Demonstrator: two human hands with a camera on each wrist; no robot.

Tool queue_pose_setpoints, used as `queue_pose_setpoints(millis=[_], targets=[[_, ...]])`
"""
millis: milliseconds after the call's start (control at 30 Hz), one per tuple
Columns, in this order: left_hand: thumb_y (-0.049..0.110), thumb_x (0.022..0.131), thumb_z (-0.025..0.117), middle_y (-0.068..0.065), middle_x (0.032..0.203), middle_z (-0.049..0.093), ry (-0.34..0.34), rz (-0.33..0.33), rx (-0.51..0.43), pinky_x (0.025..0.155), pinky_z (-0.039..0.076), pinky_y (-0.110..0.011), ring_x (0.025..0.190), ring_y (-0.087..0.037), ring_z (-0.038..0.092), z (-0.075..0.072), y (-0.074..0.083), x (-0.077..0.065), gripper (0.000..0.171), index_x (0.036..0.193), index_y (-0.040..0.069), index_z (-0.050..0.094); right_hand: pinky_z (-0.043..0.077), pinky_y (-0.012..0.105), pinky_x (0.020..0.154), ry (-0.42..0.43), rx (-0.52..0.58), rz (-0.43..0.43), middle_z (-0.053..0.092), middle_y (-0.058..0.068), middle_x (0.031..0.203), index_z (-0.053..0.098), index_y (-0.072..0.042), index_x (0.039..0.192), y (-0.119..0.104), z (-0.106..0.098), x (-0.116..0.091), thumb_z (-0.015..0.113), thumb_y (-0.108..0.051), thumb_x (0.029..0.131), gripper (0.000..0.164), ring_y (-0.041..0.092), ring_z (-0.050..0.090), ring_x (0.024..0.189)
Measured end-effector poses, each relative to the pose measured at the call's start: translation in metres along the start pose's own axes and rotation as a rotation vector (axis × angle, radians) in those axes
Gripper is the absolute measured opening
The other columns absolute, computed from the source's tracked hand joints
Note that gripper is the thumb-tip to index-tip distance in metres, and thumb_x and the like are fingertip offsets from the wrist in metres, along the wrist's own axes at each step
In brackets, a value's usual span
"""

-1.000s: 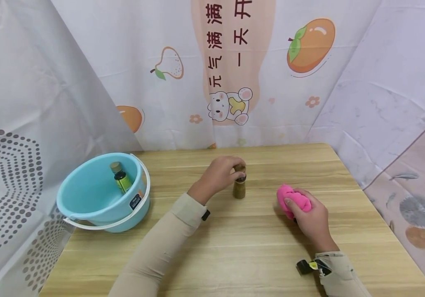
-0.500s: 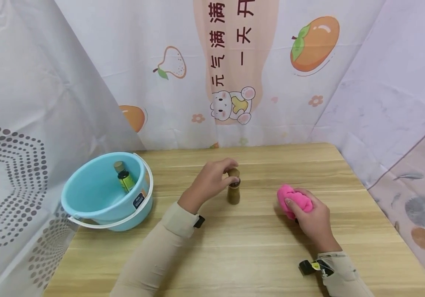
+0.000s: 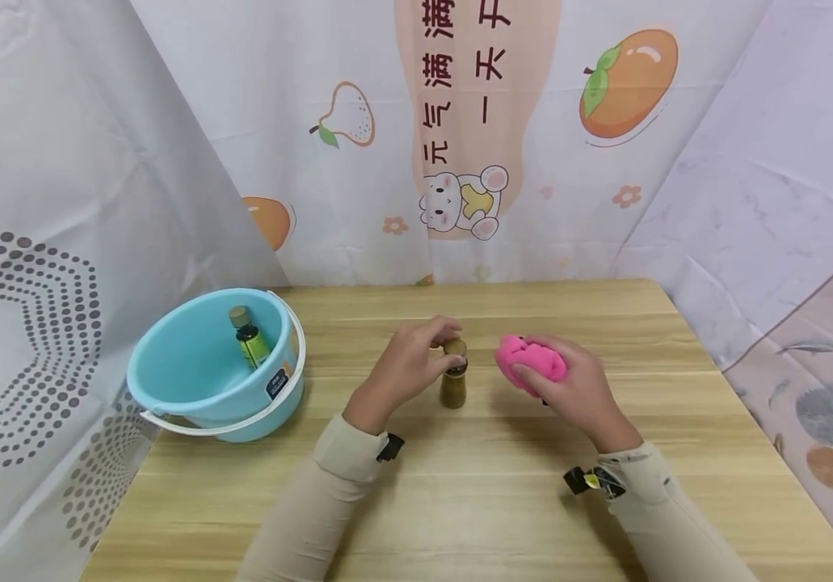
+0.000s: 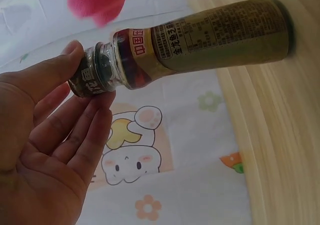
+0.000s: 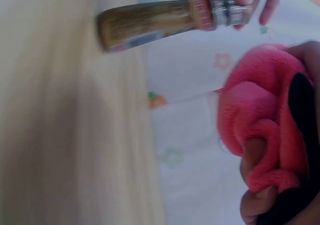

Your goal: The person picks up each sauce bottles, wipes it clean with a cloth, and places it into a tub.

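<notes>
Glass shows clear at the neck (image 4: 106,60) of the oil bottle (image 3: 452,392), which is upright near the middle of the counter (image 3: 452,517); whether its base fully touches the wood is hard to tell. The left hand (image 3: 396,364), at the bottle's 10 o'clock, pinches it by the cap (image 4: 85,80) between thumb and fingertips. At 2 o'clock from the bottle, the right hand (image 3: 579,392) grips a bunched pink cloth (image 3: 525,364) with a dark part (image 5: 300,110), close to the bottle but apart from it. At 9 o'clock stands a blue bucket (image 3: 183,356) with a second bottle (image 3: 251,343) leaning inside. The oil bottle should prove stiff, fairly heavy if full, breakable and perhaps slick; its slim waist offers a surer hold than the small cap. The cloth looks light, plush and yielding, so a grip anywhere on its folds suits it.
</notes>
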State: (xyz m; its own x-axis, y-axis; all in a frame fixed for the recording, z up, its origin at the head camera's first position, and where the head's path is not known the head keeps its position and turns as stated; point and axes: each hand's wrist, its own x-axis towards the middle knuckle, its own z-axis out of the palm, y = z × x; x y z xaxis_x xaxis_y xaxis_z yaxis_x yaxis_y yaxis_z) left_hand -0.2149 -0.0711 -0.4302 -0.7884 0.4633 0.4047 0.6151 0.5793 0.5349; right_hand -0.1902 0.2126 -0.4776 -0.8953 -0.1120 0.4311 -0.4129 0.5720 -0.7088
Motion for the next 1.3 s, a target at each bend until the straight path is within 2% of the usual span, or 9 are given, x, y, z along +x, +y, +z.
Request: queue_pose_setpoints(millis=[200,367,500,600,833,933,1100,1300], targets=[[0.021,0.090,0.082,-0.001,0.113,0.078,0.028,0.018,0.005,0.091,0.059,-0.026,0.100,-0.011,0.073,0.007,-0.001,-0.002,0.038,0.124,0.011,0.068,0.059,0.031,0.075,-0.075,-0.004,-0.098,0.073,-0.002,0.122,0.072,-0.025,0.128,-0.011,0.008,0.024,0.082,-0.040,0.090,0.042,0.015,0.067,0.101],[0.024,0.090,0.083,0.001,0.112,0.078,0.061,0.038,0.048,0.092,0.059,-0.026,0.099,-0.009,0.072,0.008,-0.003,-0.004,0.037,0.122,0.012,0.069,0.060,0.029,0.072,-0.113,0.053,-0.141,0.072,-0.002,0.124,0.072,-0.023,0.126,-0.008,0.010,0.033,0.084,-0.036,0.089,0.042,0.015,0.067,0.101],[0.028,0.091,0.082,0.000,0.112,0.077,0.096,0.037,0.076,0.095,0.059,-0.032,0.103,-0.013,0.073,0.007,-0.003,-0.006,0.037,0.122,0.012,0.070,0.060,0.029,0.070,-0.136,0.092,-0.176,0.072,-0.003,0.121,0.073,-0.023,0.124,-0.001,0.014,0.034,0.085,-0.028,0.088,0.039,0.014,0.066,0.100],[0.026,0.092,0.081,-0.001,0.112,0.077,0.114,0.040,0.064,0.096,0.059,-0.036,0.105,-0.015,0.073,0.006,-0.003,-0.007,0.037,0.123,0.010,0.070,0.060,0.030,0.070,-0.153,0.102,-0.187,0.073,-0.003,0.119,0.073,-0.023,0.123,0.002,0.016,0.033,0.086,-0.023,0.086,0.039,0.015,0.065,0.098],[0.020,0.090,0.083,-0.001,0.103,0.076,0.132,0.068,0.003,0.089,0.061,-0.034,0.097,-0.014,0.072,0.010,-0.004,-0.006,0.027,0.112,0.009,0.071,0.058,0.029,0.066,-0.184,0.093,-0.208,0.072,-0.006,0.113,0.074,-0.030,0.121,0.006,0.016,0.030,0.087,-0.033,0.085,0.038,0.014,0.064,0.094],[0.019,0.091,0.082,-0.001,0.101,0.075,0.146,0.058,-0.021,0.088,0.061,-0.032,0.096,-0.014,0.072,0.013,-0.005,-0.006,0.023,0.107,0.009,0.070,0.058,0.029,0.069,-0.196,0.083,-0.238,0.072,-0.008,0.115,0.073,-0.031,0.121,0.006,0.018,0.030,0.087,-0.035,0.085,0.038,0.013,0.065,0.096],[0.016,0.092,0.080,-0.002,0.108,0.077,0.165,0.041,-0.058,0.084,0.061,-0.032,0.100,-0.015,0.073,0.015,-0.005,-0.005,0.017,0.097,0.010,0.064,0.057,0.028,0.068,-0.210,0.048,-0.266,0.072,-0.009,0.115,0.073,-0.031,0.121,0.005,0.023,0.031,0.086,-0.040,0.086,0.039,0.010,0.065,0.095],[0.014,0.092,0.080,-0.003,0.111,0.078,0.158,0.032,-0.076,0.090,0.061,-0.028,0.103,-0.017,0.074,0.016,-0.004,-0.006,0.021,0.091,0.009,0.059,0.057,0.028,0.068,-0.232,0.028,-0.261,0.072,-0.008,0.115,0.073,-0.029,0.121,0.004,0.027,0.029,0.085,-0.041,0.086,0.039,0.010,0.065,0.093]])
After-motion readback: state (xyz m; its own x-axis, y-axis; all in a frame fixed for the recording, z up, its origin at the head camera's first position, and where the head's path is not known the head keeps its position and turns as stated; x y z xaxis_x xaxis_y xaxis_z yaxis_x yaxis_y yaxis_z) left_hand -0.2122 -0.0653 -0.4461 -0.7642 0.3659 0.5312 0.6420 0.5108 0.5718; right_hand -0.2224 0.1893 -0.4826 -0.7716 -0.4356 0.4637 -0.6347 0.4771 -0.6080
